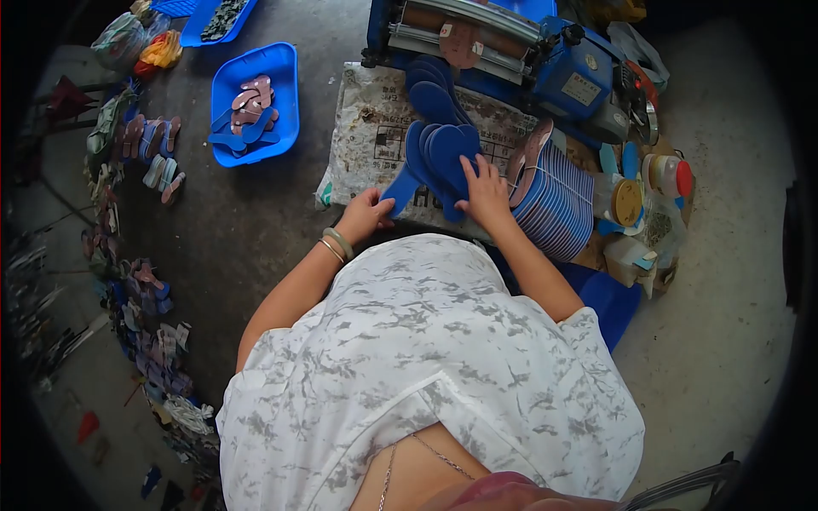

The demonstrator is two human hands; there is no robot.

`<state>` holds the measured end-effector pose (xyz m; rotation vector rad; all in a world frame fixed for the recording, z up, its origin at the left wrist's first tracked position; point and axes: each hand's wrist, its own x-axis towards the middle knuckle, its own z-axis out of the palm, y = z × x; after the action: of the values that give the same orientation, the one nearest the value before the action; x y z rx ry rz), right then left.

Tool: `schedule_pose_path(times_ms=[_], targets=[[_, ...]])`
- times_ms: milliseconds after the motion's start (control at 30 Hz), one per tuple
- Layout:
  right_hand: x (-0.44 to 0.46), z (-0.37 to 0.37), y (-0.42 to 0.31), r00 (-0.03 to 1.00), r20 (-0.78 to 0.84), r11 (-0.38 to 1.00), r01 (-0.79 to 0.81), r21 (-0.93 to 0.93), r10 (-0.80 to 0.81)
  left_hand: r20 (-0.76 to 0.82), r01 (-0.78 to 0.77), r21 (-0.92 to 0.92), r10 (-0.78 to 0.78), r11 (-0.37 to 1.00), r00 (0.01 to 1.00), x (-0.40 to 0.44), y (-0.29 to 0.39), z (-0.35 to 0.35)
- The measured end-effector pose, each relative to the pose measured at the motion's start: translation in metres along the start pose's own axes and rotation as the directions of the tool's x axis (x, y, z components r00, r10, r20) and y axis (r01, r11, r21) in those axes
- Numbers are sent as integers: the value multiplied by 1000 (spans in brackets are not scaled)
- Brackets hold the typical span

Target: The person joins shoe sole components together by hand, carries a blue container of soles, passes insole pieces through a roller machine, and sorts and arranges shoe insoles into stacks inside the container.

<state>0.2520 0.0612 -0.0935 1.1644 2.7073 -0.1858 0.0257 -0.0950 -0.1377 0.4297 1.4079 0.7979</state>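
My left hand (365,216) pinches the narrow end of a blue shoe sole (400,189) at the front edge of the worktop. Its wide part reaches toward a fanned pile of blue soles (449,153). On that pile's right side lies my right hand (488,194), fingers apart and resting on the top soles. Behind, more blue soles (432,100) overlap in a row below the roller machine (503,38). A pinkish sole (460,44) with small white labels sits at its rollers. Right of my right hand stands a tight stack of blue-and-white-edged soles (555,200).
A printed sheet (362,128) covers the worktop. At left on the floor, a blue tub (290,102) holds pink and blue soles, near several loose slippers (153,140). Jars (626,202) and scraps crowd the right side. A blue container (609,298) lies by my right elbow.
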Motion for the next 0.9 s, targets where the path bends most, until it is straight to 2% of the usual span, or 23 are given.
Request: schedule_pose_path(times_ms=[67,133,167,200,233,267,300,333,367,400,433,467,533,567,600,667,700,733,800,833,867,900], targets=[[-10,16,1,999,-38,1000,-10,0,10,-214,-45,74,60,996,975,-13,11,-8],[-13,28,1,994,-107,1000,-18,3,18,-353,-83,180,144,980,925,-30,29,-24],[-8,27,0,994,-107,1000,-17,11,18,-406,-129,278,238,952,882,-36,34,-38],[1,25,2,984,-175,984,49,171,-19,-440,-167,379,336,910,833,-41,39,-50],[13,20,5,967,-251,940,120,319,-38,-432,-167,389,339,906,836,-52,52,-56],[23,13,9,943,-331,871,200,448,-46,-441,-186,539,463,822,769,-67,68,-59],[33,0,8,941,-336,872,195,448,-38,-427,-188,672,583,716,692,-76,81,-61],[45,-13,4,992,-114,670,45,741,59,-420,-195,676,589,710,690,-79,89,-65],[57,-27,-3,989,131,384,-149,911,72,-292,-375,710,735,595,612,-82,94,-70],[66,-34,-5,934,358,61,-357,932,-2,-163,-534,715,851,450,499,-84,99,-74],[72,-35,-2,935,354,61,-353,934,-2,-39,-664,692,933,284,358,-87,105,-77],[76,-36,5,918,381,-148,-394,907,-110,-38,-665,692,933,282,357,-91,114,-75],[80,-38,19,875,356,-512,-481,711,-328,93,-753,598,910,274,404,-95,135,-68],[77,-40,23,876,356,-509,-480,714,-326,160,-792,545,894,273,419,-92,140,-64],[69,-42,25,826,272,-466,-516,719,-494,158,-794,543,895,273,416,-85,144,-63],[58,-44,30,625,96,-365,-565,740,-775,264,-835,530,906,149,329,-65,153,-61],[55,-38,34,627,99,-365,-567,738,-773,319,-852,516,904,86,285,-54,157,-58],[54,-25,39,707,79,-432,-513,742,-702,320,-855,512,904,86,282,-42,161,-53],[52,-13,40,840,36,-547,-384,744,-541,64,-861,425,940,279,336,-13,158,-42],[58,-13,40,841,36,-548,-383,744,-539,66,-862,424,940,279,336,5,151,-41],[69,-22,35,938,90,-586,-282,759,-335,106,-735,631,911,249,399,26,139,-40],[80,-27,32,984,139,-602,-176,779,-108,131,-572,799,874,187,469,41,127,-36]])
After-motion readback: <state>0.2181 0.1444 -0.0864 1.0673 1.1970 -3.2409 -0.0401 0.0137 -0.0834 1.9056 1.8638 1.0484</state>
